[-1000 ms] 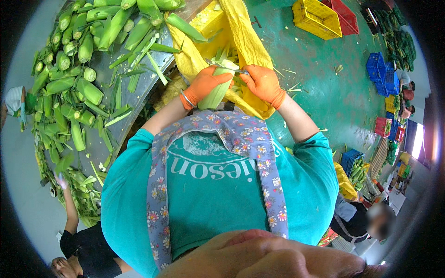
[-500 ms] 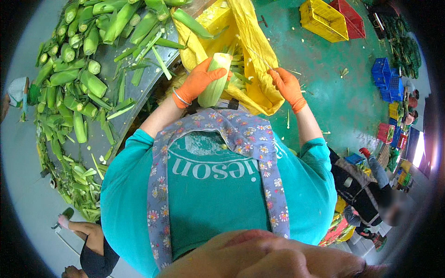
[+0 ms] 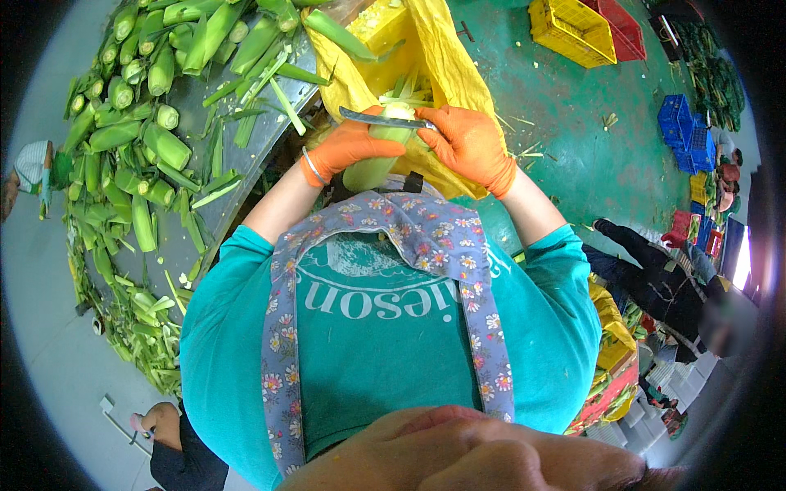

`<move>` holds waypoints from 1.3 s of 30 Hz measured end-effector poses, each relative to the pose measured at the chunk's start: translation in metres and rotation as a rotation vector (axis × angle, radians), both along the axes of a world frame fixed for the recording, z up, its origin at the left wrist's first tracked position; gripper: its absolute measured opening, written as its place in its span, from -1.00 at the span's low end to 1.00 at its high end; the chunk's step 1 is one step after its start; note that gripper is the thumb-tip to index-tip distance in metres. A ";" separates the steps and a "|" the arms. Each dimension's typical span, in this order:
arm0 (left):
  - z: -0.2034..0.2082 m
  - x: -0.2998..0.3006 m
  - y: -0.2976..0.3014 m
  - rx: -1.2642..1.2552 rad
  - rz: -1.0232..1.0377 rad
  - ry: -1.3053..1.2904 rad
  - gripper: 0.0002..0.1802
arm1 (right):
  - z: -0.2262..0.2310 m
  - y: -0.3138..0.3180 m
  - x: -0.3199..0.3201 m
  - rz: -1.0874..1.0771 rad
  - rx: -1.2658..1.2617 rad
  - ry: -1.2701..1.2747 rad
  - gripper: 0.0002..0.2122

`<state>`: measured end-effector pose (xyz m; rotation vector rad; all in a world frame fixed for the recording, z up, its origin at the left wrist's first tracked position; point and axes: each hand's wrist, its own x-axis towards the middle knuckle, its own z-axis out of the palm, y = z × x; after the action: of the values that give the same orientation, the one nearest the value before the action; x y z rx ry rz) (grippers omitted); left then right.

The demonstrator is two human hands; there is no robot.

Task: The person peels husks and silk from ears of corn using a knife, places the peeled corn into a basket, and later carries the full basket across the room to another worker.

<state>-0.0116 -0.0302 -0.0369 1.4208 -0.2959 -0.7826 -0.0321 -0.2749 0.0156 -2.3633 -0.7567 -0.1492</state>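
My left hand (image 3: 352, 149), in an orange glove, is wrapped round an ear of corn (image 3: 370, 173) in its green husk, held upright with its pale cut end uppermost. My right hand (image 3: 471, 143), gloved alike, grips a knife (image 3: 372, 119) whose dark, slightly curved blade lies across the ear just below that end, pointing left. Below and beyond both hands gapes a yellow sack (image 3: 458, 61) with husk scraps inside. At its left rim, another ear of corn (image 3: 337, 34) juts from the table edge.
To my left, a metal table (image 3: 205, 123) bears a heap of husked-on corn ears (image 3: 115, 135) and loose leaves. Yellow (image 3: 573, 33) and red crates (image 3: 618, 29) stand on the green floor at far right, blue crates (image 3: 688, 135) beyond. Other people are at lower left and right.
My right hand has come in from the right, bringing the knife onto the ear of corn. My left hand still holds the ear. At right, a co-worker has shifted position.
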 end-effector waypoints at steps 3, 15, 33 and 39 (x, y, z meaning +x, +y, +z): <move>-0.007 -0.004 -0.001 0.048 0.052 -0.095 -0.33 | -0.004 -0.001 -0.003 0.011 -0.031 -0.034 -0.77; 0.014 -0.010 -0.004 0.004 0.115 0.146 -0.45 | -0.006 -0.043 -0.020 -0.130 -0.053 0.067 -0.76; 0.011 -0.012 0.005 0.078 0.045 0.048 -0.54 | -0.040 -0.056 -0.035 -0.145 -0.119 0.113 -0.75; 0.007 -0.009 0.012 0.051 0.013 0.085 -0.42 | -0.023 -0.055 -0.041 -0.254 -0.066 0.177 -0.77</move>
<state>-0.0206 -0.0182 -0.0302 1.4319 -0.2025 -0.8426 -0.0727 -0.3298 -0.0076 -2.4894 -0.3810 -0.0215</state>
